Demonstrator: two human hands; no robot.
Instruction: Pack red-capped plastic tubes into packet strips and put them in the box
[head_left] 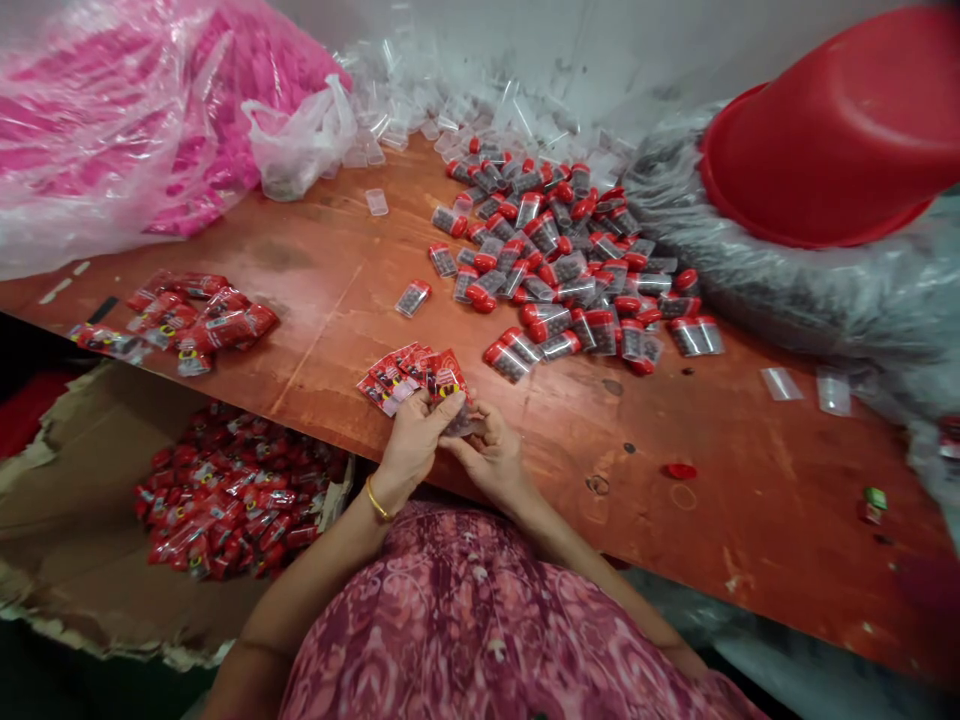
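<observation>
At lower centre, against the wooden table's (750,480) near edge, the left hand (411,440) and right hand (491,455) meet fingertip to fingertip, pinching a small clear plastic piece (463,424) — a light, even grip probably serves best — wrists bent inward, just below a fan of red printed wrappers (409,375), with red-capped vials (559,270) heaped toward upper centre.

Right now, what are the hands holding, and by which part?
The left hand and right hand together pinch a small clear plastic piece at its near end, by the fingertips; its kind is unclear.
</observation>
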